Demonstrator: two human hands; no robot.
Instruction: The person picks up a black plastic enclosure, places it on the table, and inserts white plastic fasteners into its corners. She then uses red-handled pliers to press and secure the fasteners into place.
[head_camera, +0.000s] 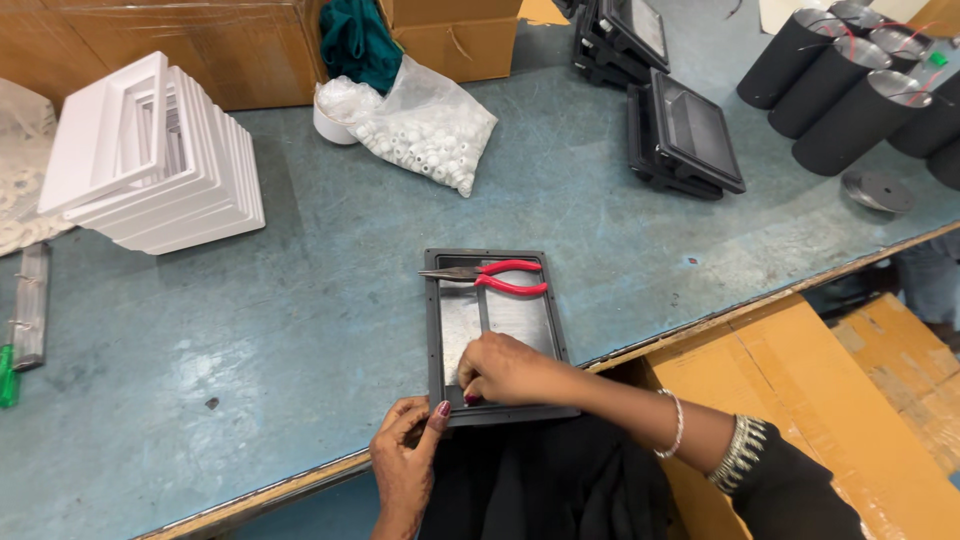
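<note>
Left hand (408, 440) grips the black rectangular plastic frame's (433, 330) 6 o'clock edge, right hand (505, 370) pinches inside it, red-handled pliers (500, 280) idle at 12 o'clock, fitting unfinished.

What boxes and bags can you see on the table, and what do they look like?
Large cardboard box: back left of the table, brown, rectangular.
Smaller cardboard box: back centre, brown, with a cut-out handle.
Plastic bag: in front of the boxes, clear, crumpled, full of small white round parts.
Flattened cardboard: below the table's right edge, brown-orange.
No screens, signs or readable labels show.
</note>
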